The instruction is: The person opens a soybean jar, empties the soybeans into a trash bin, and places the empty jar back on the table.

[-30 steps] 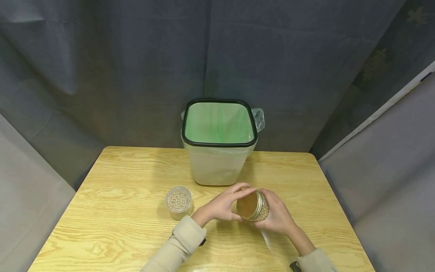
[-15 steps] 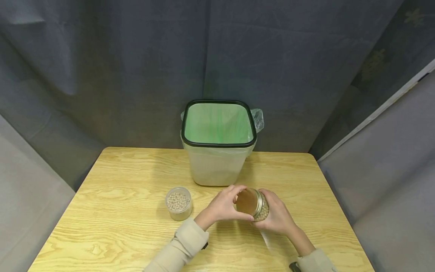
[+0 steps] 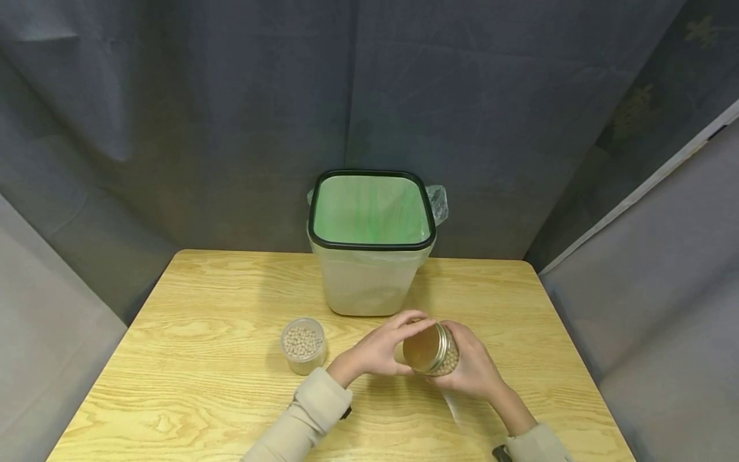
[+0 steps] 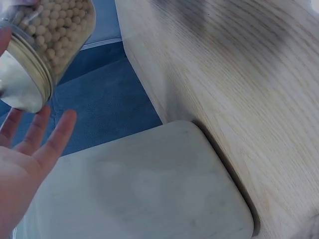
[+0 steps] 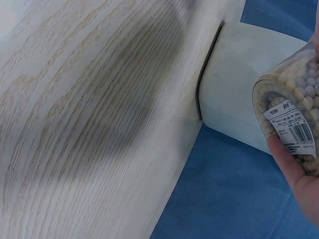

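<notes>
Left hand (image 3: 381, 350) spans the metal lid (image 3: 421, 350), fingertips and thumb closed on its rim, while the right hand (image 3: 470, 366) grips the body of the jar (image 4: 60, 30). Held tilted above the table (image 3: 202, 372), the jar's long axis runs sideways, lid facing the left hand. Left of both hands stands a tub (image 3: 305, 368) of pale balls (image 3: 303, 342); farther off, the bin (image 3: 369, 282).

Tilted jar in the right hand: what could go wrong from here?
If the lid loosens, the tilted jar might spill its pale balls. It appears held above the table, so it could drop if the right hand slips. The tub stands beside the left sleeve and could get knocked.
</notes>
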{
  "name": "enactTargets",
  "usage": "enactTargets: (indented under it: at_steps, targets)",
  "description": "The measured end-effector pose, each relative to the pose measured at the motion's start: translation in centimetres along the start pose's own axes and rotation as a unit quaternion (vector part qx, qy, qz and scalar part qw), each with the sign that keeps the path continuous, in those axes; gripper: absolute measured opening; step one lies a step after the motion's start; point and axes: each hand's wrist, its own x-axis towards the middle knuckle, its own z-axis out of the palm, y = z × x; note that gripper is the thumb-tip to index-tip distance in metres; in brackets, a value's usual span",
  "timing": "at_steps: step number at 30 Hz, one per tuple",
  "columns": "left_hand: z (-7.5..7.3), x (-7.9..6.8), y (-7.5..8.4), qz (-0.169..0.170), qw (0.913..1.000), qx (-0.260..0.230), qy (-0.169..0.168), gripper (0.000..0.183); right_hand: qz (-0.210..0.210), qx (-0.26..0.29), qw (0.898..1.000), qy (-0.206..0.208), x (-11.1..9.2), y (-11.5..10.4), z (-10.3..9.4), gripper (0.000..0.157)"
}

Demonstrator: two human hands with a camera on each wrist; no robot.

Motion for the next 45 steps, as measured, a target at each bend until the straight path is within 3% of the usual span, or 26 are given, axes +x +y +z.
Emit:
enactTargets:
  at_steps: [3, 9, 12, 16, 23, 25, 29, 36, 45]
  targets:
    - [0.0, 0.0, 0.0, -0.007, 1.0, 0.001, 0.003, 0.093, -0.009, 0.002, 1.0, 0.0, 0.0, 0.0, 0.0, 0.093]
    - [0.1, -0.2, 0.3, -0.075, 0.9969, -0.012, 0.021, 0.091, -0.009, 0.001, 1.0, 0.001, -0.1, 0.1, 0.1, 0.094]
    - [0.2, -0.2, 0.4, -0.092, 0.9953, -0.012, 0.031, 0.088, -0.004, 0.003, 1.0, 0.002, -0.2, 0.1, 0.0, 0.094]
    - [0.3, -0.1, 0.3, -0.073, 0.9969, -0.014, 0.025, 0.097, -0.002, 0.004, 1.0, 0.0, -0.1, 0.1, 0.0, 0.094]
    - [0.4, 0.2, -0.3, 0.008, 0.9998, -0.02, -0.001, 0.097, -0.01, 0.008, 1.0, 0.004, -0.1, 0.1, 0.0, 0.094]
    - [0.4, 0.2, -0.3, 0.005, 0.9999, -0.016, 0.004, 0.095, -0.01, 0.008, 1.0, 0.003, -0.1, 0.1, 0.1, 0.094]
    - [0.2, 0.1, -0.1, -0.047, 0.9986, -0.015, 0.018, 0.095, -0.007, 0.008, 1.0, -0.003, -0.1, 0.0, 0.2, 0.093]
    - [0.4, 0.3, 0.6, -0.141, 0.9887, 0.0, 0.052, 0.088, -0.007, -0.015, 1.0, 0.011, 0.1, -0.3, 0.3, 0.093]
    - [0.8, 0.6, 1.1, -0.234, 0.9682, -0.027, 0.085, 0.081, 0.024, -0.007, 1.0, 0.017, 0.2, -0.9, 0.7, 0.091]
